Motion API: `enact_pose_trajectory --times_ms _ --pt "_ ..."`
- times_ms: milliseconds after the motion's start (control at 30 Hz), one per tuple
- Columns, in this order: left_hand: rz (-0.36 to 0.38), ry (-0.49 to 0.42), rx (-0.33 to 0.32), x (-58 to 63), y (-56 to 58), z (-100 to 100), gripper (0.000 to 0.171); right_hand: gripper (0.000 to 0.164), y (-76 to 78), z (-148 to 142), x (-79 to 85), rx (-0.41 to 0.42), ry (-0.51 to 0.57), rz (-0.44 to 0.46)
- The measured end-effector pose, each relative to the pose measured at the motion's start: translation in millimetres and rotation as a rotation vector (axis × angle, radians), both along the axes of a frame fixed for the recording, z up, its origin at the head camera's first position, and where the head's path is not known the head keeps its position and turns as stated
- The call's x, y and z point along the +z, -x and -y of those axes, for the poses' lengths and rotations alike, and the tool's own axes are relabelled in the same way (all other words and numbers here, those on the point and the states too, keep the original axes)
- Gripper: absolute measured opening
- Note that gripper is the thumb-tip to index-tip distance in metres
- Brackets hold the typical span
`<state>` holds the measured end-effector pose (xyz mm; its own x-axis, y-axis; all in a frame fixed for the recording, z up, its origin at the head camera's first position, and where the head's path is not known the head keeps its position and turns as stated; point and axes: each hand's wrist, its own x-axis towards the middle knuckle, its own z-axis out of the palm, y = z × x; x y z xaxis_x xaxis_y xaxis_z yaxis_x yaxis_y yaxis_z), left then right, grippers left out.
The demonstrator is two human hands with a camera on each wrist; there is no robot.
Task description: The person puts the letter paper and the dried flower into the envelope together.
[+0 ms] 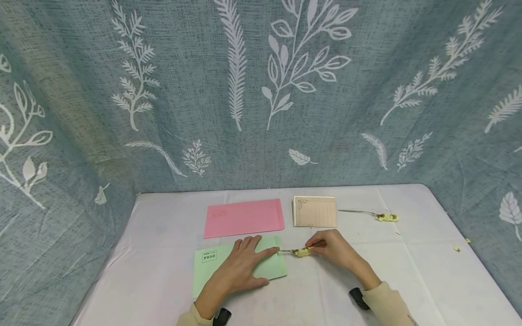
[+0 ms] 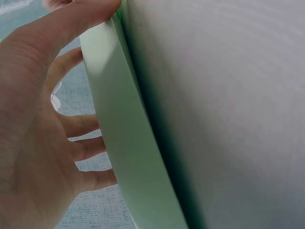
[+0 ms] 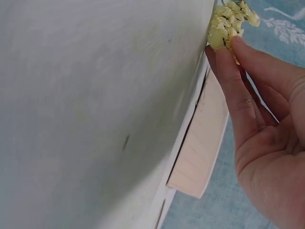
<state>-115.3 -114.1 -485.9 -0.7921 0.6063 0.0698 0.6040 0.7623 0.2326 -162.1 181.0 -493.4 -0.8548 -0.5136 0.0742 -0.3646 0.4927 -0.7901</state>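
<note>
Head view: the green envelope [image 1: 214,269] is pressed by the left hand [image 1: 244,265], which is laid over it with the fingers extended and spread. As recorded by the left wrist camera, nothing is clasped by that hand; its thumb is placed at the envelope's edge. By the right hand [image 1: 332,248], the yellow blossoms of a dried flower sprig [image 1: 302,252] are pinched between thumb and fingers. The sprig is held just beside the right end of the green envelope, its thin stem directed to the left. The stem's tip is met at the envelope's edge, near the left index fingertip; whether it is inserted cannot be told.

Beyond the hands, a pink envelope [image 1: 244,218] is laid behind the green one. To its right, a beige note pad [image 1: 315,211] is placed, marked with ruled lines and a corner ornament. Farther right, a second yellow sprig [image 1: 387,218] is found, its stem pointed toward the pad. Small yellow fragments [image 1: 456,249] are scattered near the right edge of the white-covered table [image 1: 155,235]. Both forearms are partly covered by beige sleeves [image 1: 385,301]. The table is backed by a blue-green curtain [image 1: 183,90] printed with white leaves.
</note>
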Motion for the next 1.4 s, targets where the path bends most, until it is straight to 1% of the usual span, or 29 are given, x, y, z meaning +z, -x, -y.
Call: enact_pose_trajectory --times_ms 167,400,567,867,1067,1267,1400 --pt "-0.002 -0.011 0.001 0.5 -0.5 0 0.076 0.009 1.5 6 0.7 0.013 0.034 0.017" --pt "0.010 -0.017 -0.002 1.2 -1.1 0 0.076 0.009 1.6 13 0.5 0.025 -0.008 -0.047" --pt "0.006 -0.021 0.001 0.8 -1.1 0 0.075 0.008 1.4 19 0.8 0.031 -0.005 -0.053" --pt "0.016 -0.027 -0.002 -1.2 -2.4 -2 0.076 0.007 -1.4 27 -3.9 -0.032 0.004 -0.054" --pt "0.038 -0.029 0.004 -1.3 -3.3 -2 0.076 0.010 -3.9 34 -3.0 -0.008 0.038 -0.048" --pt "0.044 -0.029 -0.001 -1.1 -2.8 -2 0.076 0.010 -3.6 42 -1.1 0.010 0.043 -0.052" --pt "0.045 -0.032 0.002 -0.6 -2.7 -3 0.075 0.010 -3.6 47 -1.1 0.023 0.041 -0.036"
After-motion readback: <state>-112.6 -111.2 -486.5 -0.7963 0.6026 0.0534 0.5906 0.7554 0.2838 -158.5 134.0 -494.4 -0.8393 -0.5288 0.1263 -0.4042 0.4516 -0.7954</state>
